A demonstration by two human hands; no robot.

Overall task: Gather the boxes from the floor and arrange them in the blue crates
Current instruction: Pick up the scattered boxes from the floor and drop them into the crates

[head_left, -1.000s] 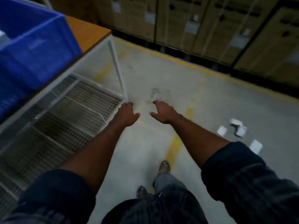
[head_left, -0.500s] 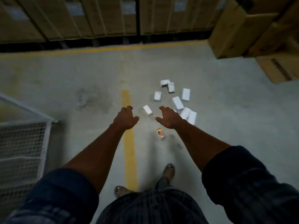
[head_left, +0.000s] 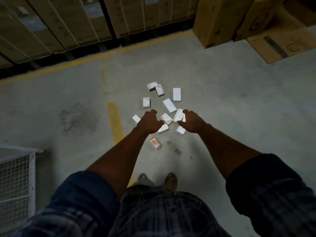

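With the boxes [head_left: 169, 105] scattered on the floor [head_left: 239, 117] ahead and left grip [head_left: 150, 124] and right grip [head_left: 193, 121] loosely curled, empty, best crouch close and stack several before lifting.

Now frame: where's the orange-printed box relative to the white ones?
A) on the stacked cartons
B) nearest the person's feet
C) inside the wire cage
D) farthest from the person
B: the orange-printed box lies on the floor, closer to the feet than any of the white boxes.
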